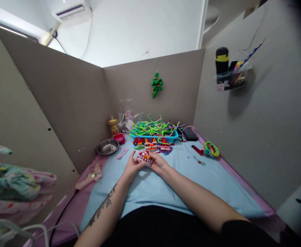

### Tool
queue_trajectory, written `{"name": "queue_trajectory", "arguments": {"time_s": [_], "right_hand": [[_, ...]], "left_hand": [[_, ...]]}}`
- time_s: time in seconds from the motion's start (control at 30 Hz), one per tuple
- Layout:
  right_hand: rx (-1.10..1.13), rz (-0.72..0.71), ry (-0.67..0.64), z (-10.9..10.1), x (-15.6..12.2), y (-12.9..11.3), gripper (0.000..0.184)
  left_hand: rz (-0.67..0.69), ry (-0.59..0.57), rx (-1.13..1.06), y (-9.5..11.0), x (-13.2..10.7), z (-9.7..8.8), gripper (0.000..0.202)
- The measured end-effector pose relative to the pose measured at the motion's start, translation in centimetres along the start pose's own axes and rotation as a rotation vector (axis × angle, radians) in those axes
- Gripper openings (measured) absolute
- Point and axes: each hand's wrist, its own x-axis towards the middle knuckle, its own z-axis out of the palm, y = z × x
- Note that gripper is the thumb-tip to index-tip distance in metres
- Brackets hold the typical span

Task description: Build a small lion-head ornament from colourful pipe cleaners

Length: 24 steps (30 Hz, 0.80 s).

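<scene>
Both my hands meet over the light blue mat (196,181) near the middle of the desk. My left hand (132,167) and my right hand (158,162) are closed from either side on a small pink pipe-cleaner figure (143,157) with coloured bits on it. Just beyond it lie three similar finished figures (152,145) in a row. Behind those stands a blue tray (154,134) heaped with green, yellow and purple pipe cleaners.
A steel bowl (107,146) sits at the left, with a pink tool (88,178) and its cable nearer me. A coloured pipe-cleaner ring (211,149) lies at the right. Grey partition walls enclose the desk; a green ornament (156,85) hangs on the back wall.
</scene>
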Motion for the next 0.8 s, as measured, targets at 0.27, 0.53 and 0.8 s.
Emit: {"name": "queue_trajectory", "arguments": {"time_s": [0.27,0.53,0.8], "right_hand": [[-0.029,0.045,0.035,0.34,-0.3,0.3,0.014],[-0.087,0.061,0.093,0.45,-0.7,0.39,0.02],[0.001,0.078,-0.007,0.49,-0.39,-0.23,0.012]], "left_hand": [[0.049,0.046,0.086,0.25,-0.13,0.47,0.103],[0.048,0.059,0.062,0.26,0.06,0.23,0.106],[0.021,-0.073,-0.095,0.39,-0.36,0.32,0.122]]}}
